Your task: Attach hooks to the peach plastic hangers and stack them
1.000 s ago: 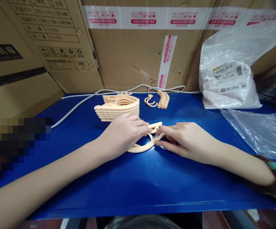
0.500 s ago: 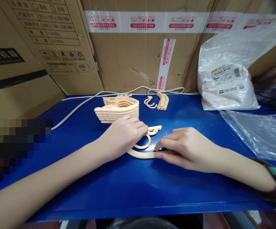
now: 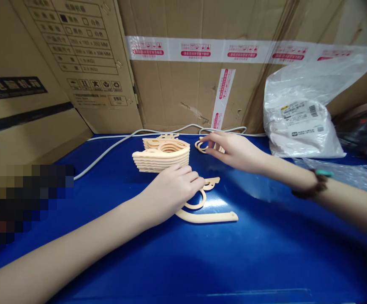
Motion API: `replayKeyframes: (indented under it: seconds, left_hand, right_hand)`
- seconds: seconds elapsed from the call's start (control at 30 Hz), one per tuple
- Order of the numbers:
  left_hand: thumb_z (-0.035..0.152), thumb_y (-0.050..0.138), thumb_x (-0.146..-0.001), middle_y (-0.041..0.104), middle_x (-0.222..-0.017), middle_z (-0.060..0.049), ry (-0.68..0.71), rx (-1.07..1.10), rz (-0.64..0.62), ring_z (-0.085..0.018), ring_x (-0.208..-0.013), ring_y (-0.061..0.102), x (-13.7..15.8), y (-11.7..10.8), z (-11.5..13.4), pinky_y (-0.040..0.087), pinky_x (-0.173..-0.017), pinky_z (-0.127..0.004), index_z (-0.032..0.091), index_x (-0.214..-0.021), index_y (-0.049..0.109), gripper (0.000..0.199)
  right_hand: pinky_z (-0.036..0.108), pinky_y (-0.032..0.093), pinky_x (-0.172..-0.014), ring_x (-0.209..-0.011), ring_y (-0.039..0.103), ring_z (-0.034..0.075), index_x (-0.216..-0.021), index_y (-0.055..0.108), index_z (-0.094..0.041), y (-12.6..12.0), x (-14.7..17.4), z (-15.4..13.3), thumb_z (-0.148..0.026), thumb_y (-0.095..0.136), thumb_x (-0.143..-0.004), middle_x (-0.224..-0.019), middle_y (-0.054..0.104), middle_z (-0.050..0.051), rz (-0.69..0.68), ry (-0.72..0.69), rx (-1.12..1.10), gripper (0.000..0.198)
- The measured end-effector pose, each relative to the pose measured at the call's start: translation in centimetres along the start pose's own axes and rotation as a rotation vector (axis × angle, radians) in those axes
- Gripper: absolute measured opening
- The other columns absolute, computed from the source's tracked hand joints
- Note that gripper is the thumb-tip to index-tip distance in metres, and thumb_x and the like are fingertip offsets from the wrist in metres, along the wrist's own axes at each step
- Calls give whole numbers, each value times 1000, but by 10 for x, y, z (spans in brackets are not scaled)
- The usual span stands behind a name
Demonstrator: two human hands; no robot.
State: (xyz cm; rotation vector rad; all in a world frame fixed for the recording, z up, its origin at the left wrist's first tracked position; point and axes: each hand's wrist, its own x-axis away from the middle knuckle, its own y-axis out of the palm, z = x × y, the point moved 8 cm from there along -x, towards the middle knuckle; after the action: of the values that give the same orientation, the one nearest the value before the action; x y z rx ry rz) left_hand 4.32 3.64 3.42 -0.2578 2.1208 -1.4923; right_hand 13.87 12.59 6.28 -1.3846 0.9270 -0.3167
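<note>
My left hand rests on the blue table with its fingers closed over a cream plastic folding hanger. The hanger's long curved arm, a ring-shaped part and a notched end stick out from under the hand; the middle is hidden. At the back, my right hand reaches over a few loose cream hooks and curved hanger arms. Its thumb and forefinger are apart at the hooks, with nothing visibly held. Behind my left hand stands a neat stack of cream hangers.
Cardboard boxes wall in the back and left. A white cable runs along the table's rear. A plastic bag with a label stands at the back right, and clear plastic film lies in front of it.
My right hand has let go of the hanger's long arm and moved back to the loose hooks and arms. My left hand stays on the hanger. The view has tilted slightly up.
</note>
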Motion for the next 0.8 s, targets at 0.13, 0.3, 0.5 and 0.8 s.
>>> replayKeyframes:
  seconds: [0.13, 0.3, 0.5, 0.8]
  left_hand:
    - [13, 51, -92, 64, -81, -2, 3, -11, 13, -18, -76, 57, 0, 0, 0, 42, -69, -29, 15, -91, 63, 12]
    - [9, 51, -90, 65, -85, -3, 12, -30, 6, -19, -79, 58, 0, 2, -1, 43, -71, -30, 15, -92, 62, 12]
    - [7, 53, -88, 64, -83, -4, 24, -47, 8, -21, -77, 58, 1, 4, 1, 43, -67, -31, 13, -92, 61, 11]
    - [8, 53, -88, 63, -81, -5, 31, -43, 39, -21, -75, 57, 2, 2, 3, 41, -65, -31, 12, -90, 60, 9]
  right_hand:
    - [38, 43, -89, -108, 57, 26, -130, 53, -14, 27, -54, 14, -26, 47, -95, -118, 60, 15, -88, -112, 13, 38]
    - [36, 41, -94, -114, 54, 22, -133, 50, -17, 62, -98, 6, -26, 45, -97, -128, 56, 15, -125, -231, -25, 37]
    - [34, 40, -87, -105, 57, 22, -119, 60, -14, 77, -120, -8, -24, 46, -96, -118, 62, 16, -118, -232, -6, 28]
    - [36, 38, -89, -110, 53, 25, -130, 54, -12, 81, -143, -7, -22, 46, -95, -125, 55, 18, -106, -277, -47, 37]
